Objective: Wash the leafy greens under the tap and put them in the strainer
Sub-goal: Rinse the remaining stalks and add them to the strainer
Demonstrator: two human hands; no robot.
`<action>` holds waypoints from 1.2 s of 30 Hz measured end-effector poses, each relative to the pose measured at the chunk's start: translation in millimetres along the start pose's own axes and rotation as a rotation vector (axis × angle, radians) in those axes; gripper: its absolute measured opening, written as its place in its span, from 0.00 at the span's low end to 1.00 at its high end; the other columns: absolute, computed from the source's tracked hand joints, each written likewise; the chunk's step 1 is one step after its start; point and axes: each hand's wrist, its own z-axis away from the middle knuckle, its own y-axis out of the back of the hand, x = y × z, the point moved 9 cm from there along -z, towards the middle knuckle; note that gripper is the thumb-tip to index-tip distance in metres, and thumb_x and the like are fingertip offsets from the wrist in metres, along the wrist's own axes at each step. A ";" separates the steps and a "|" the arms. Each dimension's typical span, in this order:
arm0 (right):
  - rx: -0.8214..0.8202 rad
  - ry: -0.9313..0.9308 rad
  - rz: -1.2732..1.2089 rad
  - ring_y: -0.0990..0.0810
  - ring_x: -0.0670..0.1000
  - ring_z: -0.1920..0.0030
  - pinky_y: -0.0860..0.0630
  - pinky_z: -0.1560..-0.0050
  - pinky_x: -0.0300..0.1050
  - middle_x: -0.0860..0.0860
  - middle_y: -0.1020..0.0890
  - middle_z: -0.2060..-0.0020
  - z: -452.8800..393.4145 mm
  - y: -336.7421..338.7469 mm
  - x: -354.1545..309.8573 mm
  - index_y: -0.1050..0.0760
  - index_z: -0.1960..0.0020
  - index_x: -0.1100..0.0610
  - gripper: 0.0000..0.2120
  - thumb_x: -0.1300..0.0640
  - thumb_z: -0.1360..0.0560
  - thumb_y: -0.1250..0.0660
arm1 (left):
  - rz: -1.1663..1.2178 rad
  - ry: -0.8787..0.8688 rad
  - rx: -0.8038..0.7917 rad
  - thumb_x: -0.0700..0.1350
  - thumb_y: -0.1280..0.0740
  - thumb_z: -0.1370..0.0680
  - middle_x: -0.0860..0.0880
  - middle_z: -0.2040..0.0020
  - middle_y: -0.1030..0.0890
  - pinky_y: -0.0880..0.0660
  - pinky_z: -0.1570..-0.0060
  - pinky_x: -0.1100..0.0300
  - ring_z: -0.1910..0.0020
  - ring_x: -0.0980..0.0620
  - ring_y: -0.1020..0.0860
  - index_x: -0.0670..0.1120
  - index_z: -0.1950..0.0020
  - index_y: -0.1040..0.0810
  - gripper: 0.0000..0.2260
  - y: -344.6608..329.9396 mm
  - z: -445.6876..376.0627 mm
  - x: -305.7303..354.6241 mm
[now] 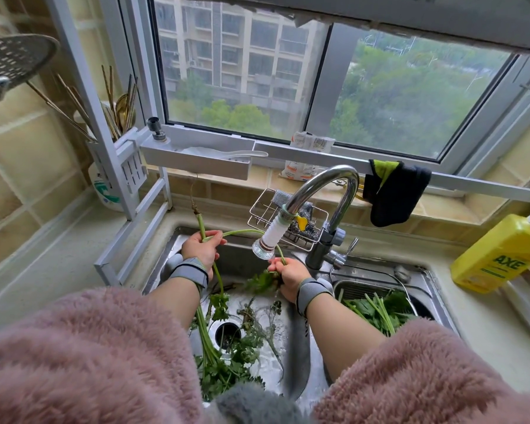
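Note:
My left hand grips the root end of a long leafy green stalk, its root sticking up past my fist. The stalk arcs right behind the tap's white nozzle. My right hand holds the stalk's leafy end just under the nozzle, where water runs. More loose greens lie in the steel sink around the drain. The metal strainer sits in the small right basin with several washed greens inside.
A curved chrome tap rises behind the sink. A wire sponge rack hangs at the back edge. A yellow detergent bottle stands at right. A dark cloth hangs on the rail. A chopstick holder stands on the left rack.

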 end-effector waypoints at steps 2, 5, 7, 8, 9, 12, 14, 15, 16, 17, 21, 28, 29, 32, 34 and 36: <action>0.013 0.024 0.000 0.34 0.44 0.80 0.37 0.77 0.36 0.50 0.32 0.73 -1.9 0.9 0.0 0.29 0.61 0.58 0.15 0.63 0.19 0.49 | 0.008 0.001 0.004 0.37 0.35 0.23 0.47 0.66 0.23 0.35 0.71 0.65 0.68 0.55 0.27 0.46 0.62 0.27 0.09 0.3 0.7 0.5; -0.008 0.033 0.047 0.38 0.48 0.73 0.40 0.69 0.40 0.50 0.32 0.72 -3.1 -4.0 1.6 0.30 0.63 0.56 0.19 0.53 0.18 0.50 | 0.013 0.001 0.011 0.37 0.35 0.23 0.47 0.66 0.23 0.35 0.70 0.64 0.67 0.55 0.26 0.46 0.62 0.27 0.09 1.1 1.4 1.1; -0.026 -0.010 -0.057 0.37 0.48 0.72 0.38 0.68 0.40 0.52 0.32 0.71 -1.4 -9.2 3.4 0.31 0.63 0.57 0.18 0.55 0.17 0.49 | 0.014 0.001 0.007 0.37 0.35 0.23 0.47 0.66 0.23 0.35 0.70 0.64 0.67 0.55 0.26 0.46 0.62 0.27 0.09 1.0 1.5 1.2; -0.035 -0.038 -0.135 0.36 0.49 0.71 0.35 0.67 0.40 0.52 0.32 0.71 0.1 -11.2 3.5 0.31 0.63 0.58 0.16 0.59 0.18 0.48 | 0.015 0.000 0.008 0.37 0.34 0.23 0.47 0.66 0.23 0.35 0.70 0.64 0.67 0.55 0.26 0.46 0.62 0.27 0.09 1.2 1.5 1.6; -0.056 -0.059 -0.197 0.34 0.49 0.70 0.32 0.64 0.41 0.53 0.32 0.70 1.2 -14.5 3.0 0.31 0.62 0.59 0.14 0.64 0.19 0.46 | 0.015 0.000 0.012 0.37 0.34 0.23 0.47 0.66 0.23 0.35 0.70 0.64 0.68 0.54 0.27 0.46 0.62 0.27 0.09 2.6 1.3 2.1; -0.147 -0.050 -0.183 0.27 0.51 0.62 0.28 0.58 0.43 0.55 0.27 0.62 0.4 -21.0 0.1 0.28 0.50 0.62 0.14 0.77 0.26 0.44 | 0.012 0.001 0.018 0.37 0.34 0.23 0.47 0.66 0.23 0.34 0.69 0.64 0.69 0.54 0.28 0.46 0.62 0.27 0.09 4.1 1.6 4.2; -0.150 0.002 -0.092 0.24 0.53 0.53 0.26 0.47 0.47 0.57 0.24 0.54 -1.3 -20.6 -3.5 0.29 0.40 0.65 0.22 0.80 0.29 0.42 | 0.008 0.002 0.021 0.37 0.34 0.23 0.47 0.66 0.23 0.34 0.70 0.64 0.70 0.54 0.29 0.46 0.62 0.27 0.09 4.5 1.4 5.0; -0.133 0.019 -0.052 0.24 0.54 0.50 0.28 0.42 0.48 0.57 0.23 0.52 0.2 -20.8 -5.5 0.29 0.39 0.66 0.22 0.80 0.30 0.41 | 0.008 0.002 0.024 0.37 0.34 0.23 0.47 0.66 0.23 0.35 0.70 0.64 0.71 0.54 0.31 0.46 0.62 0.27 0.09 5.2 1.4 5.5; -0.109 0.028 -0.020 0.24 0.54 0.49 0.29 0.41 0.48 0.57 0.22 0.53 0.0 -18.9 -5.9 0.28 0.39 0.66 0.22 0.80 0.30 0.39 | 0.008 0.002 0.024 0.37 0.34 0.23 0.47 0.66 0.23 0.35 0.70 0.64 0.71 0.54 0.32 0.46 0.62 0.27 0.09 4.8 1.6 5.6; -0.083 0.037 0.003 0.24 0.54 0.51 0.28 0.43 0.47 0.56 0.21 0.55 -0.6 -16.6 -6.3 0.27 0.41 0.67 0.20 0.78 0.30 0.37 | 0.009 0.003 0.025 0.37 0.34 0.23 0.47 0.66 0.23 0.35 0.70 0.64 0.72 0.54 0.32 0.46 0.62 0.27 0.09 5.0 1.8 5.9; -0.049 0.042 -0.005 0.23 0.50 0.63 0.24 0.55 0.41 0.55 0.21 0.63 -1.7 -13.0 -5.6 0.22 0.53 0.68 0.06 0.73 0.27 0.36 | 0.006 0.001 0.024 0.37 0.34 0.23 0.47 0.66 0.23 0.35 0.70 0.64 0.71 0.54 0.32 0.46 0.62 0.27 0.09 4.9 2.0 6.5; 0.006 -0.098 0.073 0.22 0.55 0.62 0.21 0.59 0.53 0.58 0.19 0.56 1.2 -4.7 2.8 0.27 0.60 0.56 0.14 0.67 0.21 0.46 | 0.002 0.012 0.014 0.37 0.34 0.23 0.47 0.66 0.23 0.35 0.70 0.64 0.72 0.54 0.32 0.46 0.62 0.27 0.09 2.9 2.0 4.0; -0.013 -0.134 0.022 0.22 0.55 0.63 0.23 0.59 0.53 0.59 0.19 0.57 4.2 -6.0 4.9 0.27 0.59 0.57 0.13 0.66 0.22 0.47 | 0.000 0.014 0.011 0.37 0.34 0.23 0.47 0.66 0.23 0.35 0.70 0.64 0.72 0.54 0.32 0.46 0.62 0.27 0.09 2.5 2.2 3.6; -0.063 -0.200 -0.239 0.26 0.55 0.66 0.25 0.65 0.48 0.57 0.26 0.65 12.6 -10.8 5.7 0.31 0.59 0.61 0.08 0.66 0.24 0.46 | -0.004 0.015 0.010 0.37 0.34 0.23 0.47 0.66 0.23 0.35 0.70 0.64 0.72 0.54 0.32 0.46 0.62 0.27 0.09 2.1 2.6 3.3; -0.070 -0.155 -0.243 0.29 0.51 0.67 0.26 0.71 0.41 0.55 0.28 0.65 10.9 -10.4 1.6 0.30 0.60 0.62 0.06 0.67 0.24 0.40 | -0.005 0.016 0.011 0.37 0.34 0.23 0.47 0.66 0.22 0.34 0.70 0.63 0.72 0.54 0.32 0.46 0.62 0.27 0.08 1.9 3.0 2.9; -0.056 -0.106 -0.150 0.31 0.48 0.68 0.29 0.76 0.35 0.54 0.28 0.66 8.7 -9.7 -0.1 0.29 0.61 0.61 0.07 0.67 0.24 0.36 | -0.006 0.016 0.010 0.37 0.34 0.23 0.47 0.65 0.23 0.34 0.69 0.63 0.71 0.54 0.32 0.46 0.62 0.27 0.08 1.4 3.5 3.0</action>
